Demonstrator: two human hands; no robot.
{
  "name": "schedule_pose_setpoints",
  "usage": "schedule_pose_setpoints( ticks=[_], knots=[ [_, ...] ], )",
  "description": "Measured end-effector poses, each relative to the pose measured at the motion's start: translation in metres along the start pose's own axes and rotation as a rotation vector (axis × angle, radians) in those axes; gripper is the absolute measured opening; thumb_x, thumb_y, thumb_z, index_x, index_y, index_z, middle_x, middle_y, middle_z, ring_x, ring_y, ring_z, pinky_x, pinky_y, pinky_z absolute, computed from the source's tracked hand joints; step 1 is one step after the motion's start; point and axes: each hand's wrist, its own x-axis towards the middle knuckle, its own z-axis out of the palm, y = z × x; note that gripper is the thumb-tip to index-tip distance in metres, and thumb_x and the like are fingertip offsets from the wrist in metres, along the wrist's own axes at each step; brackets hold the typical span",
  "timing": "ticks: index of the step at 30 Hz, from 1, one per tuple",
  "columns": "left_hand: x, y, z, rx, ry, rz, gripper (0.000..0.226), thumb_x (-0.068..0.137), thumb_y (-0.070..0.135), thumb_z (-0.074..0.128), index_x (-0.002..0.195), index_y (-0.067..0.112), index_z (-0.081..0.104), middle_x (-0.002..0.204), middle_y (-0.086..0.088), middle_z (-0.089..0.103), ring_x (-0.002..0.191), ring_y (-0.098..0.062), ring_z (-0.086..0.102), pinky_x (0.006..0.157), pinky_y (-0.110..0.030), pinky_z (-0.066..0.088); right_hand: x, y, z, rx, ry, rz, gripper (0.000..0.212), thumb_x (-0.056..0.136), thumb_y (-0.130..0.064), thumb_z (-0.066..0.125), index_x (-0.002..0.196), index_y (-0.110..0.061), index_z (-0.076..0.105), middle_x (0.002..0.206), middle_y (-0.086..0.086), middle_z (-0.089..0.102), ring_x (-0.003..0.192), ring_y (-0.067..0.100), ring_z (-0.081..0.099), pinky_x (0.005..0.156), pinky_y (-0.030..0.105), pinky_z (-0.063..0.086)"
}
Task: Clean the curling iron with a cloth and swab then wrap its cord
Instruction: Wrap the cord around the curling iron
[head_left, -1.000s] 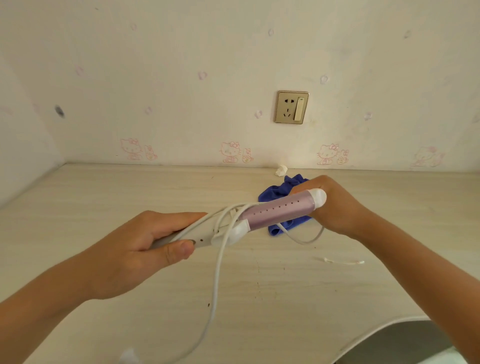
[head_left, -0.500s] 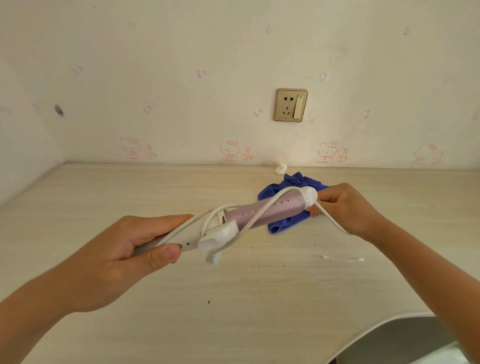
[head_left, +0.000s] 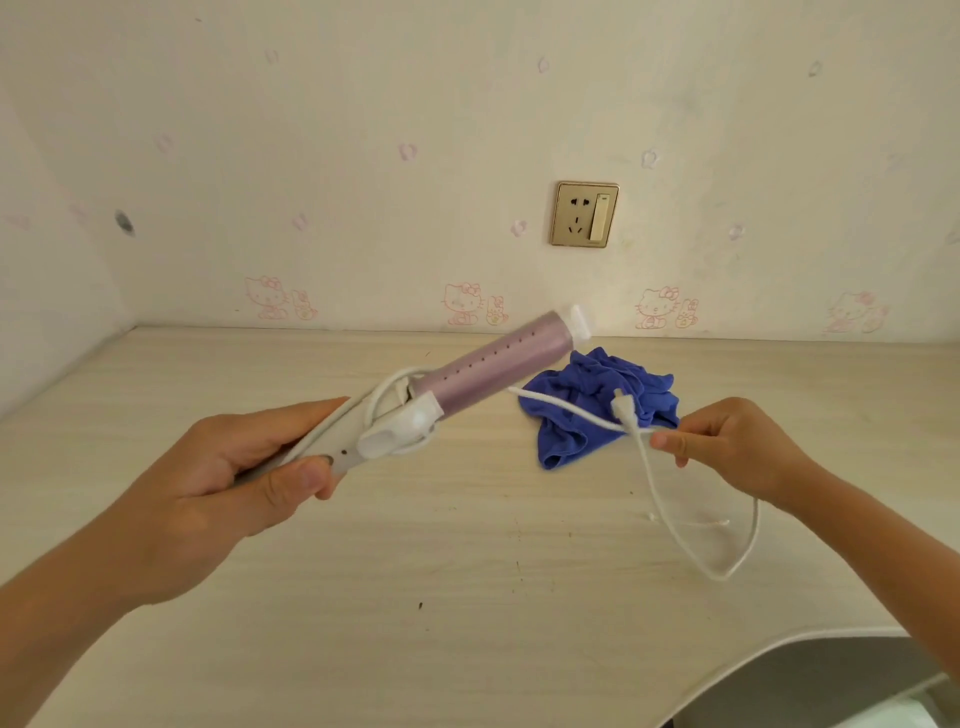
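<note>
My left hand (head_left: 218, 483) grips the white handle of the curling iron (head_left: 498, 366), whose pale purple barrel points up and to the right over the desk. The white cord (head_left: 670, 512) loops around the handle near the clamp and runs right. My right hand (head_left: 727, 447) pinches the cord near its plug (head_left: 623, 410), and a slack loop hangs below that hand. A crumpled blue cloth (head_left: 587, 410) lies on the desk behind the cord. A thin white swab (head_left: 696, 521) lies on the desk under my right wrist, partly hidden.
The light wooden desk (head_left: 415, 597) meets a wall with a gold socket (head_left: 584, 213) above the cloth. The desk's curved front edge (head_left: 727, 654) runs at the lower right, with a grey floor beyond it.
My right hand pulled the cord off the barrel's tip and moved right and down, leaving the barrel bare. The barrel tilted upward. The plug end now sticks up beside my right fingers.
</note>
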Motion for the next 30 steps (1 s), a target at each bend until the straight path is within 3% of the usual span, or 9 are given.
schedule_pose_setpoints(
  ticks=[4,9,11,14,17,20,23,27,30],
  knots=[
    [0.025,0.008,0.002,0.018,0.104,-0.015,0.036,0.099,0.04,0.057,0.094,0.006,0.065,0.066,-0.026,0.039,0.047,-0.021,0.03,0.049,-0.023,0.027,-0.013,-0.007,0.023,-0.045,-0.177,-0.063,0.045,0.077,-0.059,0.075,0.059,-0.018,0.072,0.045,-0.01,0.032,0.043,0.008,0.026,0.044,0.015,0.025],
    [0.054,-0.001,-0.007,0.184,0.29,-0.194,0.027,0.095,0.035,0.055,0.081,0.013,0.062,0.051,0.008,0.037,0.045,-0.011,0.031,0.046,-0.023,0.026,-0.034,-0.033,0.017,-0.039,-0.233,-0.169,0.053,0.091,-0.044,0.071,0.054,-0.02,0.043,0.055,-0.008,0.024,0.053,0.012,0.022,0.05,0.024,0.024],
    [0.063,-0.015,-0.007,0.323,0.313,-0.301,0.026,0.099,0.026,0.056,0.074,0.018,0.061,0.047,0.013,0.041,0.042,-0.006,0.034,0.049,-0.025,0.028,-0.044,-0.049,0.009,-0.039,-0.225,-0.267,0.049,0.092,-0.043,0.07,0.054,-0.025,0.044,0.055,-0.006,0.025,0.053,0.013,0.023,0.05,0.025,0.024],
    [0.072,-0.031,0.003,0.534,0.21,-0.423,0.025,0.098,0.021,0.056,0.074,0.019,0.059,0.053,0.004,0.054,0.044,-0.007,0.037,0.054,-0.03,0.03,-0.056,-0.077,0.004,-0.019,-0.223,-0.425,0.049,0.096,-0.032,0.071,0.056,-0.027,0.043,0.054,-0.006,0.026,0.051,0.012,0.023,0.049,0.023,0.024],
    [0.07,-0.041,0.011,0.643,-0.041,-0.443,0.017,0.1,0.025,0.054,0.088,0.02,0.066,0.072,-0.01,0.063,0.053,-0.018,0.045,0.057,-0.034,0.035,-0.053,-0.098,-0.01,0.029,-0.052,-0.536,0.032,0.093,-0.027,0.072,0.062,-0.02,0.065,0.052,-0.002,0.036,0.05,0.005,0.027,0.047,0.017,0.027],
    [0.055,-0.038,0.01,0.435,-0.336,-0.408,0.018,0.104,0.025,0.057,0.105,0.032,0.074,0.071,-0.001,0.059,0.055,-0.008,0.043,0.057,-0.027,0.034,-0.025,-0.098,-0.036,0.054,0.185,-0.495,0.018,0.09,-0.023,0.077,0.076,-0.011,0.079,0.057,0.009,0.063,0.052,0.013,0.046,0.05,0.025,0.04],
    [0.041,-0.03,0.011,0.09,-0.48,-0.37,0.028,0.1,0.038,0.057,0.122,0.03,0.072,0.072,0.006,0.052,0.056,-0.011,0.035,0.051,-0.024,0.03,0.0,-0.085,-0.048,0.101,0.283,-0.401,0.014,0.09,-0.014,0.077,0.081,-0.024,0.08,0.077,0.004,0.078,0.072,0.027,0.07,0.064,0.028,0.051],
    [0.03,-0.015,0.018,-0.328,-0.626,-0.284,0.038,0.104,0.023,0.055,0.137,0.007,0.063,0.076,-0.001,0.052,0.048,-0.01,0.031,0.044,-0.018,0.027,0.019,-0.077,-0.035,0.189,0.253,-0.358,0.012,0.09,-0.024,0.076,0.081,-0.029,0.082,0.081,0.007,0.078,0.08,0.038,0.069,0.069,0.038,0.054],
    [0.028,-0.001,0.027,-0.565,-0.441,-0.186,0.035,0.097,0.015,0.054,0.126,0.0,0.067,0.075,-0.006,0.056,0.041,-0.006,0.035,0.042,-0.012,0.029,0.02,-0.075,-0.011,0.194,0.117,-0.281,0.018,0.085,-0.03,0.077,0.07,-0.019,0.079,0.06,0.014,0.066,0.053,0.027,0.052,0.053,0.037,0.041]
  ],
)
